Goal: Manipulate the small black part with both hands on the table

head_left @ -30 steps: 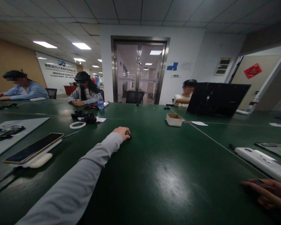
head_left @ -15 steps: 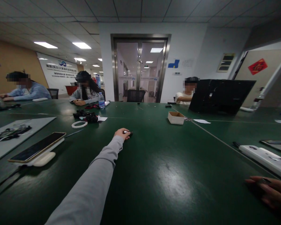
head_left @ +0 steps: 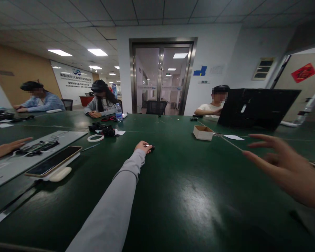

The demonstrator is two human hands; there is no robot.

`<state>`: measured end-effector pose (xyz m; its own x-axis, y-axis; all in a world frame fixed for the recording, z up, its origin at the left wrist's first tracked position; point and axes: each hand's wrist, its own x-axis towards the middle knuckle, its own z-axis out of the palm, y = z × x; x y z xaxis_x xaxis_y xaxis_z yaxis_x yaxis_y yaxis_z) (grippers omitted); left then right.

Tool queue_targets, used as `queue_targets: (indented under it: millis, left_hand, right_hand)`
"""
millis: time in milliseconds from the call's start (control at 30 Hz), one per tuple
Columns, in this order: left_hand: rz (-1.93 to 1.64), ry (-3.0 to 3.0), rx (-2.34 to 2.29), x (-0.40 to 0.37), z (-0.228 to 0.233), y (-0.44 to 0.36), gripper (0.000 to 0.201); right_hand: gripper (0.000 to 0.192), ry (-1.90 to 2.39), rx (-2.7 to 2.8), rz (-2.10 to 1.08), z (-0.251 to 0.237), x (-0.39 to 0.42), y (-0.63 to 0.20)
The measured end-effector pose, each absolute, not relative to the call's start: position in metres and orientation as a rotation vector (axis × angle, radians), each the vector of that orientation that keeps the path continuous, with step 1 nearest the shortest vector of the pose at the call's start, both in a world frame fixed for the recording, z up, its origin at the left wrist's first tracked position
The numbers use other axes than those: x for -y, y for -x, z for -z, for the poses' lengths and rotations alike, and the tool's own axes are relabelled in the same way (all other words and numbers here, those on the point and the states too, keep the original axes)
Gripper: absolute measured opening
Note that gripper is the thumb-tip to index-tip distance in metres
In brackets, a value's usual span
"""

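My left hand [head_left: 143, 147], at the end of a grey sleeve, is stretched far forward on the green tabletop [head_left: 173, 168]. Its fingers pinch a small black object with a shiny part [head_left: 152, 148]; its kind is too small to make out. At the right edge, my right hand [head_left: 291, 171] is raised over the table, slightly blurred, fingers and thumb spread and nothing visible between them. Below it lies a dark patch, object or shadow, I cannot tell. Ahead and between the hands stands an open cardboard box [head_left: 203, 135].
A phone [head_left: 55, 161] on a white stand and a grey board [head_left: 76, 137] with cables are at left, beside another person's hand [head_left: 12, 147]. Farther back are a tape roll [head_left: 95, 138], black gear [head_left: 105, 130], a bottle [head_left: 119, 112], a monitor [head_left: 259, 108] and three seated people.
My right hand has risen from the table at the lower right and spread its fingers. My left hand keeps its pinch. The view has swung slightly left, and another person's hand shows at left.
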<state>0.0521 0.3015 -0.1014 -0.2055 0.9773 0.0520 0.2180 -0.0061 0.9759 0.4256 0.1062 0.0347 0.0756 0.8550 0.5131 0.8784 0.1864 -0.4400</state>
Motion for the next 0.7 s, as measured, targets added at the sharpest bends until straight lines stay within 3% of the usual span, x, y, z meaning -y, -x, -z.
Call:
queue_targets:
  millis: [133,300,500,700]
  left_hand:
    - [-1.367,-1.301,-1.456,-0.310,0.107,-0.063,0.021]
    - [-1.382,-1.349,-1.371,-0.307,0.106,-0.073,0.022]
    - [-1.377,-1.334,-1.286,-0.298,0.097,-0.072,0.021]
    - [-1.375,-1.399,-1.251,-0.297,0.097,-0.071,0.023]
  right_hand:
    - [0.040,1.562,1.997,-0.801,-0.027,-0.187,-0.309]
    - [0.042,1.578,1.496,-1.340,0.043,-0.280,-0.235]
    - [0.019,1.144,1.315,-1.444,0.080,-0.304,-0.194]
    - [0.015,1.024,1.260,-1.416,0.089,-0.306,-0.196]
